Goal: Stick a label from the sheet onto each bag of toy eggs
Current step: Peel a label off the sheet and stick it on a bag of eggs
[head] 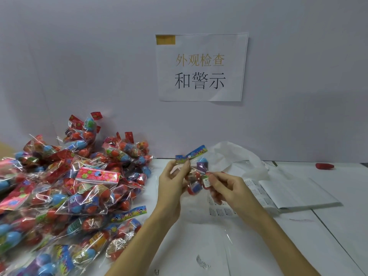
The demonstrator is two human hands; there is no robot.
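A: Hands?
B: Left hand (172, 177) pinches the held bag of toy eggs (194, 177) near its blue header card (191, 155); right hand (225, 188) pinches a small white label (206, 181) against the bag's front. Bag is raised above the surface (328, 226), centre.
A: Rest?
B: Label sheet (221, 211) lies under the right hand. Pile of bagged eggs (65, 196) at left. Printed wall sign (201, 67) far centre, red object (324, 166) far right.
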